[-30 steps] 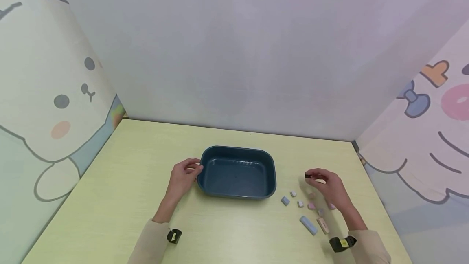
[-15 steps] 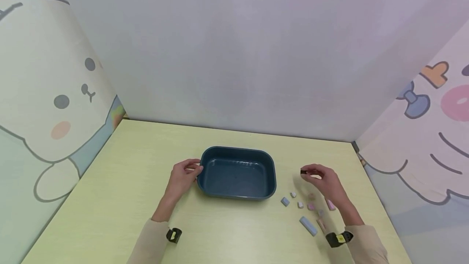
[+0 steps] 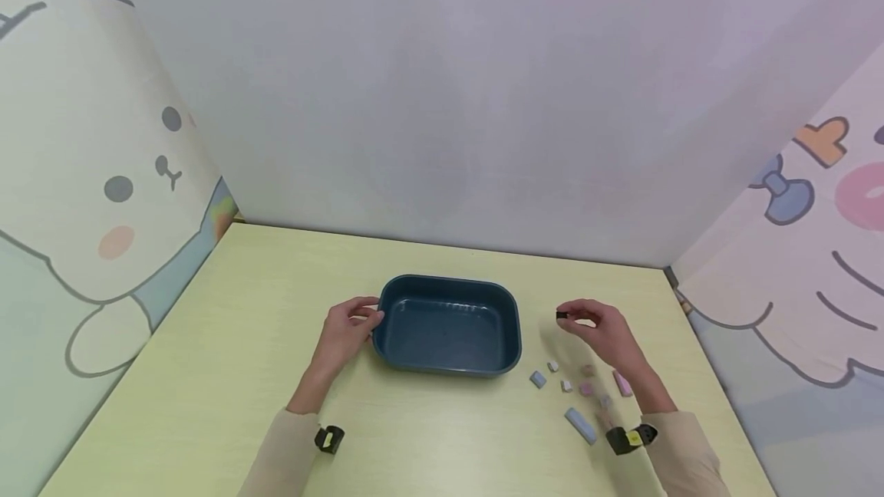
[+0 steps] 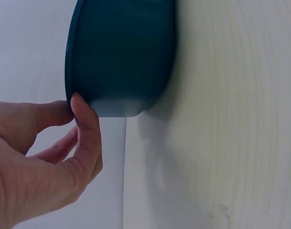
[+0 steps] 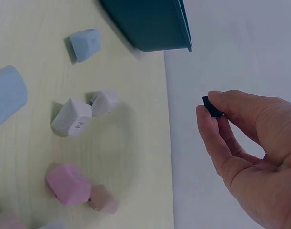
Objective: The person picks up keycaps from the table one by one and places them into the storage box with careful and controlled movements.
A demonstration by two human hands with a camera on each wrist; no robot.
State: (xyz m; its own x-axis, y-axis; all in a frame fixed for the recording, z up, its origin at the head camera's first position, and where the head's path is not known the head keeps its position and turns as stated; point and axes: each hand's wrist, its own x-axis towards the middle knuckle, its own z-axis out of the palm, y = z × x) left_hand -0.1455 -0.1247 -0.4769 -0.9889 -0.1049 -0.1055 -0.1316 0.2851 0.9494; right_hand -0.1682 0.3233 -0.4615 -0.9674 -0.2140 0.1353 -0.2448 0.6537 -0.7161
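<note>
A dark teal tray [image 3: 512, 320] sits mid-table, its inside bare. My left hand [image 3: 348, 328] holds its left rim, thumb [image 4: 85, 124] on the rim's edge [image 4: 74, 71] and fingers curled beside it. My right hand [image 3: 597, 328] is raised to the right of the tray and pinches a small black keycap [image 3: 562, 315] between thumb and forefinger [image 5: 226, 102]; the black keycap [image 5: 211, 107] shows at the fingertips. Below that hand, loose keycaps lie on the table: a blue one [image 3: 537, 379], a long blue one [image 3: 581, 425], white ones [image 5: 71, 117], pink ones [image 5: 66, 183].
The yellow-green table [image 3: 276, 290] is boxed in by pale walls with cartoon drawings at the left, back and right. The tray's corner [image 5: 155, 28] is near the keycap scatter. A black band [image 3: 329, 439] sits on each wrist.
My right hand has lifted and moved left toward the tray with the black keycap in its pinch. The left hand and the tray have stayed put.
</note>
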